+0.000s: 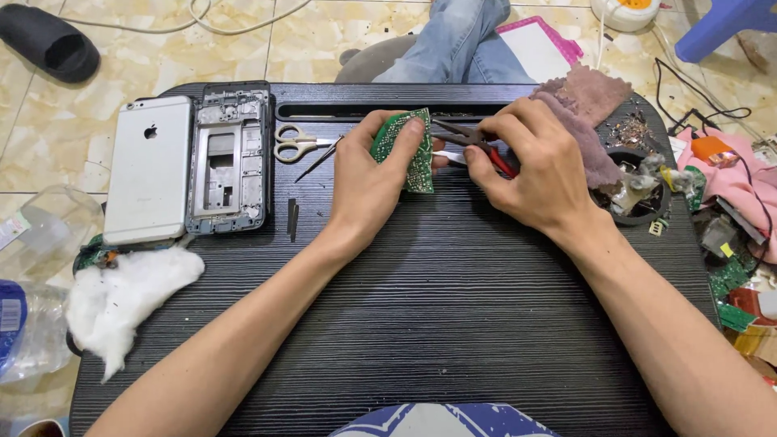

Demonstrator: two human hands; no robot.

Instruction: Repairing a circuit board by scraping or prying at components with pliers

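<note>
One circuit board [414, 154] — one pliers [477, 144].

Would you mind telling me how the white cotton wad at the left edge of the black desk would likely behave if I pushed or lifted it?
The cotton wad looks fluffy and loose, so it is probably very light and floppy. Its wispy edges suggest it may stretch or tear rather than lift whole. It lies flat on the ridged desk, so it is unlikely to roll and may snag when pushed.

Scissors [295, 144]; silver phone [150, 180]; cotton wad [121, 299]
</note>
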